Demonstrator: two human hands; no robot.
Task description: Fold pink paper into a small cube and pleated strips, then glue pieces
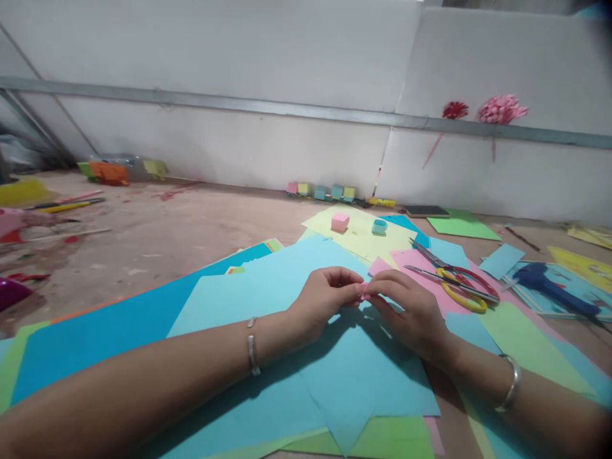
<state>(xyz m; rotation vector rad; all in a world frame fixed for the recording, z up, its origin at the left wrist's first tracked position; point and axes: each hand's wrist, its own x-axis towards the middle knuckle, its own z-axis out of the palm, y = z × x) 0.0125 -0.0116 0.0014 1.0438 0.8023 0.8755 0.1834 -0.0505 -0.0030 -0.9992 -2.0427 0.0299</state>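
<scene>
Left hand (325,296) and right hand (406,306) each keep a fingertip grip pinched on what appears to be a small pink paper piece (364,290); uneven pull may tear or misfold it.

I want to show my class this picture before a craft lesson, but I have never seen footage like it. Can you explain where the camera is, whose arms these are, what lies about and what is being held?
There is one picture, from a camera worn on a person's head, looking forward and down, so both arms are that person's own. The left hand and right hand meet over a light blue sheet and pinch a small pink paper piece between the fingertips. Coloured paper sheets cover the surface. To the right lie scissors with red and yellow handles. Farther back, a small pink paper box and a small blue one sit on a yellow sheet.
</scene>
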